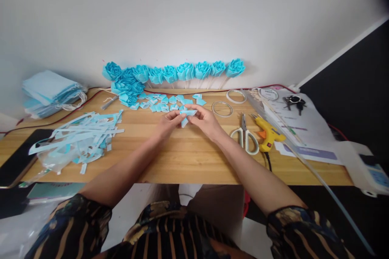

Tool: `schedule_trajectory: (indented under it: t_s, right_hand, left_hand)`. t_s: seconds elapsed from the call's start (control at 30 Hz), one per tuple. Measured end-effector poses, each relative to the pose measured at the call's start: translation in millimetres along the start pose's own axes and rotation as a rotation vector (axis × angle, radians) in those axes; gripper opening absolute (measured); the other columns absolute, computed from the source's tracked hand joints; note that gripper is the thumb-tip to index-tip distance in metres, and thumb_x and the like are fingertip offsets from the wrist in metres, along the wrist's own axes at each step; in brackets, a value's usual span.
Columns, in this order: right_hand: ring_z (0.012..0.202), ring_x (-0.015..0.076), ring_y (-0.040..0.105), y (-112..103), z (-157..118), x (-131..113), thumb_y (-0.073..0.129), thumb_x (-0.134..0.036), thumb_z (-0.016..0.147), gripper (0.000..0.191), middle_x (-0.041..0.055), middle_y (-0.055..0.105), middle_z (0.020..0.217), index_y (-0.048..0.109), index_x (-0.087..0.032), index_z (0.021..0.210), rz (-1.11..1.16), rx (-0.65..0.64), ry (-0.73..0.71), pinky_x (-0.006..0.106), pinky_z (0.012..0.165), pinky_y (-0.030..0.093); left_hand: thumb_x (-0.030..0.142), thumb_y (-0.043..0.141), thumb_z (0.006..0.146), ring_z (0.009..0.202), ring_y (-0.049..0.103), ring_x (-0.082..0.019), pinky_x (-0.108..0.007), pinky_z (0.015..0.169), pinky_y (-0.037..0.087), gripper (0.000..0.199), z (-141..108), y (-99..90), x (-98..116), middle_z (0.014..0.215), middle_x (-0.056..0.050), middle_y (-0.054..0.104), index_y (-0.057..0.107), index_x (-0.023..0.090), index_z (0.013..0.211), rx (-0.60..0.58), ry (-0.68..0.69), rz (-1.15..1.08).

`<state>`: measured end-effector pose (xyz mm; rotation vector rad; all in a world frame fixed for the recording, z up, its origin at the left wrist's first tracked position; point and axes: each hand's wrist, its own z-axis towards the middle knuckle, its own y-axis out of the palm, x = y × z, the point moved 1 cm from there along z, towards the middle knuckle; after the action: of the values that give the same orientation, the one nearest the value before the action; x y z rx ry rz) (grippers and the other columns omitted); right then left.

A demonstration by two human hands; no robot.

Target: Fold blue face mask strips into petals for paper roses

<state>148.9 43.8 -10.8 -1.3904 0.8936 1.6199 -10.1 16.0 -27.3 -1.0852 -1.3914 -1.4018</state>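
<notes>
Both hands meet over the middle of the wooden table, pinching one small folded piece of light blue fabric (186, 118). My left hand (170, 122) grips its left side between thumb and fingers. On its right side, my right hand (204, 118) does the same, with a pointed corner showing beneath the thumbs. Just beyond the hands lie several small folded blue petals (164, 99). Behind these, a row of blue fabric flowers (185, 71) on thin sticks leans against the wall, with more flowers heaped at the left (129, 85).
Fabric strips (88, 133) lie left, near a phone (21, 153) and a stack of face masks (50, 89). To the right are scissors (244, 135), a yellow glue gun (267, 132), tape rings (222, 109), keys (294, 103) on papers, and a white plastic container (360, 166).
</notes>
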Motion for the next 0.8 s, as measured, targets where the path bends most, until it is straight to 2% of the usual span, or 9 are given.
schedule_trajectory:
  t_s: [0.17,0.27,0.37,0.53,0.6,0.7,0.8]
  right_hand:
    - [0.074,0.0141,0.061,0,0,0,0.068,-0.033,0.076,0.040,0.0013,0.068,0.086,0.068,-0.021,0.114,-0.075,-0.007,-0.014,0.029,0.072,0.049]
    - [0.075,0.0139,0.061,-2,0,-1,0.068,-0.036,0.077,0.035,0.0018,0.069,0.090,0.070,-0.021,0.108,-0.118,0.020,-0.030,0.029,0.073,0.049]
    - [0.076,0.0139,0.061,-6,2,-1,0.068,-0.037,0.077,0.032,0.0005,0.068,0.086,0.071,-0.021,0.105,-0.082,0.037,-0.042,0.029,0.074,0.049]
    - [0.071,0.0135,0.057,-15,4,-5,0.068,-0.039,0.076,0.033,-0.0004,0.064,0.078,0.070,-0.021,0.104,-0.017,0.214,-0.053,0.029,0.071,0.049]
    - [0.070,0.0132,0.056,-17,3,-8,0.068,-0.042,0.077,0.035,-0.0002,0.063,0.078,0.070,-0.021,0.104,0.024,0.248,-0.043,0.030,0.071,0.049]
    - [0.075,0.0142,0.058,-14,2,-10,0.067,-0.048,0.078,0.038,0.0013,0.065,0.083,0.068,-0.021,0.104,0.101,0.167,0.022,0.031,0.073,0.049]
    - [0.076,0.0148,0.058,-6,-1,-9,0.069,-0.051,0.075,0.036,0.0014,0.064,0.082,0.067,-0.019,0.092,0.060,0.042,0.069,0.030,0.073,0.048]
  left_hand:
    - [0.043,0.081,0.065,0.057,0.049,-0.009,-0.023,0.060,0.038,0.034,-2,3.6,5,0.059,0.002,0.059,0.062,0.015,0.063,0.076,0.018,0.073]
    - [0.042,0.081,0.064,0.056,0.048,-0.008,-0.023,0.060,0.037,0.034,-4,4.7,7,0.058,0.002,0.058,0.061,0.015,0.061,0.070,0.002,0.107]
    - [0.041,0.081,0.065,0.055,0.046,-0.008,-0.022,0.059,0.036,0.033,-4,4.7,9,0.058,0.002,0.058,0.061,0.015,0.061,0.056,-0.015,0.123]
    - [0.038,0.084,0.061,0.056,0.049,-0.008,-0.022,0.058,0.038,0.034,-2,3.0,10,0.057,0.002,0.057,0.058,0.015,0.060,0.069,-0.068,-0.006]
    - [0.037,0.085,0.059,0.055,0.050,-0.009,-0.022,0.057,0.039,0.037,0,2.0,10,0.056,0.002,0.057,0.055,0.015,0.058,0.085,-0.080,-0.083]
    - [0.036,0.086,0.058,0.055,0.050,-0.008,-0.022,0.055,0.039,0.039,2,1.0,10,0.057,0.002,0.057,0.053,0.015,0.057,0.089,-0.078,-0.167]
    - [0.035,0.085,0.061,0.056,0.050,-0.008,-0.022,0.056,0.040,0.038,2,0.7,7,0.058,0.002,0.057,0.053,0.015,0.058,0.067,-0.060,-0.183]
